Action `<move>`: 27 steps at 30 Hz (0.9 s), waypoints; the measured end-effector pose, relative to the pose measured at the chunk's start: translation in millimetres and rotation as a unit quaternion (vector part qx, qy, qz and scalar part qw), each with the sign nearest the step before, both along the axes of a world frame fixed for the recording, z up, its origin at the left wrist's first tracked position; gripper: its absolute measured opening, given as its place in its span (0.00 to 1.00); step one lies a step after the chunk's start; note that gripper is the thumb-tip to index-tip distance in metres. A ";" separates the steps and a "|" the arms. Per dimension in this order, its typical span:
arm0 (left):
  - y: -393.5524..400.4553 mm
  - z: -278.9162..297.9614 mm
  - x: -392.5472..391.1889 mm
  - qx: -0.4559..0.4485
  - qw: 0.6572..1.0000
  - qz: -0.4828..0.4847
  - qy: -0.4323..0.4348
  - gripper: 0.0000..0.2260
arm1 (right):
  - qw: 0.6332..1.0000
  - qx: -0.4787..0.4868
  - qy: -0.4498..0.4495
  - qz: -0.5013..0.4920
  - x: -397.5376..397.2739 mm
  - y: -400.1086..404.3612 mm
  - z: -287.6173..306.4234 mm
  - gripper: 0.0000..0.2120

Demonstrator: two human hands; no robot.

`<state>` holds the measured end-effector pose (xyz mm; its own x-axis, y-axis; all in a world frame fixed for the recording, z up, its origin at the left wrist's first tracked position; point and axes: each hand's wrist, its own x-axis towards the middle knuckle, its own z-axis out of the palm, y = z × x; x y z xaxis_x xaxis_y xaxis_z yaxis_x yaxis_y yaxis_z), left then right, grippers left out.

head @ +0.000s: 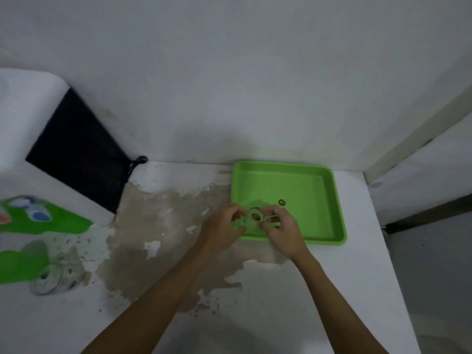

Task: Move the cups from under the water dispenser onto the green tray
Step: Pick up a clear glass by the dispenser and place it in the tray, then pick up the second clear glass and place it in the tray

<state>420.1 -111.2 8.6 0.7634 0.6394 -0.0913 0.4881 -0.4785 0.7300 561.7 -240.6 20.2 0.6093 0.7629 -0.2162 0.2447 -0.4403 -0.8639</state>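
A clear glass cup (254, 217) is over the front left corner of the green tray (306, 185), held between both hands. My left hand (221, 227) grips its left side and my right hand (279, 229) grips its right side. I cannot tell whether the cup rests on the tray floor. A second clear cup (51, 278) stands at the far left under the white and green water dispenser (28, 221).
The tray sits against the back wall at the counter's right end, near the counter's right edge (380, 238). The white counter has a big worn brown patch (158, 226) in the middle. A black cord (135, 164) hangs behind the dispenser.
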 end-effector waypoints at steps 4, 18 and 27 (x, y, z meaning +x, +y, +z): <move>14.8 13.8 -66.7 -0.036 0.996 0.032 -0.076 0.10 | 0.998 0.010 -0.020 0.062 -49.0 19.6 16.7 0.10; 88.6 27.3 -361.9 -0.096 0.950 0.271 -0.123 0.12 | 0.961 -0.023 -0.039 0.274 -289.9 146.9 17.6 0.07; 103.5 9.8 -463.0 -0.126 0.919 0.350 -0.132 0.08 | 0.888 -0.152 -0.208 0.381 -393.5 217.4 -21.4 0.39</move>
